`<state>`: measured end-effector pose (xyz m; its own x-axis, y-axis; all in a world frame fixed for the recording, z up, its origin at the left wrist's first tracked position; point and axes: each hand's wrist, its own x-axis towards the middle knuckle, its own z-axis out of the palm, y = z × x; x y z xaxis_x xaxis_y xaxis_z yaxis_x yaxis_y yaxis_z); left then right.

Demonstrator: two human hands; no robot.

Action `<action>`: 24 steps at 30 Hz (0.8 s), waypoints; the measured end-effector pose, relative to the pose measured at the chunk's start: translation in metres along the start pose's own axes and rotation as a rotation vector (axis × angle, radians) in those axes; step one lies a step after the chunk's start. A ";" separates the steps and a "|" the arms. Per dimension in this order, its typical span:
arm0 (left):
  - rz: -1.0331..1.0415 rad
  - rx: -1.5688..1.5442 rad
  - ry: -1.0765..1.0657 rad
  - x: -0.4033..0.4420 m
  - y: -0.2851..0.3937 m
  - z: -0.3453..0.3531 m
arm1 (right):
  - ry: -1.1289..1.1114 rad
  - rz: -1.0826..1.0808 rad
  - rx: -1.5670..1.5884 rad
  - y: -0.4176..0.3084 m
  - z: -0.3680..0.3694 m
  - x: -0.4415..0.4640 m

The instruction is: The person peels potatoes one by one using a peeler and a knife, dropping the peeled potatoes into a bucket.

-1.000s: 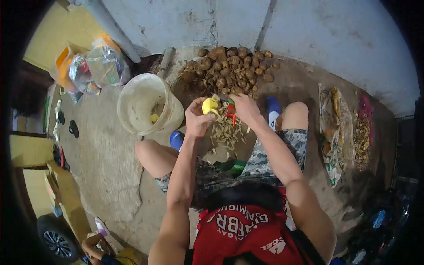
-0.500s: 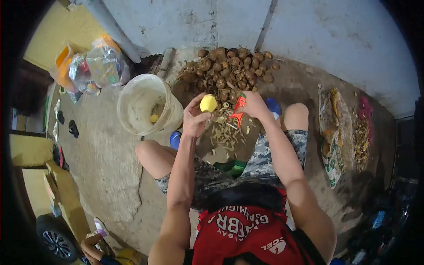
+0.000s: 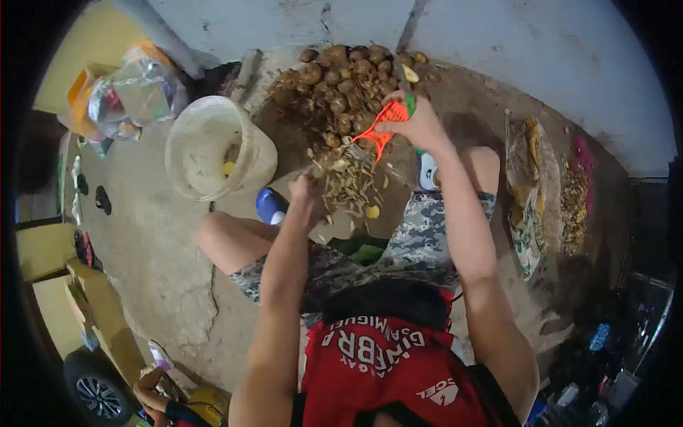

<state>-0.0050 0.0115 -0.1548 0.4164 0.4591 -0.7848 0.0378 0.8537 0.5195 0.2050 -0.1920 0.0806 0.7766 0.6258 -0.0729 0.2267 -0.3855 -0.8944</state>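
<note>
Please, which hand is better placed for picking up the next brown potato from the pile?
Probably the left hand. The right hand is occupied with the orange peeler. The left is near the pile and shows no clear tool, though blur hides whether it holds something.

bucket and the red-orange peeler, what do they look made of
The bucket looks like off-white plastic with a dull, worn finish: its wall is smooth and pale, with grimy smudges. The peeler appears to be molded plastic, judging by its bright, even red-orange color and the openings through its body. Its blade is too small to make out, so that material stays open.
</note>
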 end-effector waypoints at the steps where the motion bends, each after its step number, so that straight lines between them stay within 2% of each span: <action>1: 0.053 0.115 -0.035 0.039 -0.007 -0.025 | -0.017 -0.039 -0.062 -0.016 -0.014 0.001; 4: 0.031 0.286 0.041 0.011 0.003 0.001 | 0.029 -0.080 -0.100 -0.029 -0.054 0.000; 7: -0.019 0.509 -0.023 0.030 -0.029 0.000 | 0.090 0.052 0.034 -0.011 -0.079 -0.002; 8: 0.020 0.778 -0.206 0.057 -0.050 -0.019 | 0.115 0.022 -0.011 0.007 -0.085 0.000; 10: -0.140 0.806 -0.117 0.048 -0.068 -0.007 | 0.155 -0.019 -0.025 0.015 -0.085 -0.003; 11: -0.146 0.813 -0.108 0.043 -0.073 0.001 | 0.198 -0.072 -0.041 0.017 -0.083 -0.006; 12: -0.222 0.865 -0.009 0.036 -0.075 0.007 | 0.131 0.000 0.159 0.018 -0.082 -0.007; 13: -0.303 0.911 0.089 0.037 -0.084 0.004 | 0.126 0.012 0.161 0.030 -0.082 0.000; 14: -0.388 0.769 0.115 0.062 -0.110 -0.023 | -0.014 0.130 -0.271 0.046 -0.082 0.007; 15: -0.407 0.778 0.119 0.064 -0.132 -0.038 | -0.155 0.249 -0.697 0.057 -0.082 0.010; 16: -0.494 0.740 0.203 0.069 -0.148 -0.038 | -0.306 0.437 -0.577 0.038 -0.088 0.022; 17: -0.575 0.681 0.288 0.072 -0.163 -0.027 | -0.306 0.434 -0.586 0.041 -0.092 0.028; 19: -0.695 0.315 0.270 0.033 -0.169 0.011 | -0.076 0.231 -0.516 0.048 -0.094 0.019; 21: -0.819 0.099 0.343 0.052 -0.213 0.022 | -0.066 0.260 -0.523 0.044 -0.098 0.024; 22: -0.826 0.102 0.352 0.049 -0.215 0.040 | -0.045 0.287 -0.535 0.039 -0.100 0.027; 24: -0.708 -0.111 0.198 0.042 -0.203 0.093 | -0.043 0.365 -0.436 0.027 -0.105 0.032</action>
<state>0.0894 -0.1657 -0.2617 0.1545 -0.1837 -0.9708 0.1403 0.9767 -0.1625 0.2973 -0.2532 0.1007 0.8275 0.4229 -0.3693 0.1765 -0.8204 -0.5439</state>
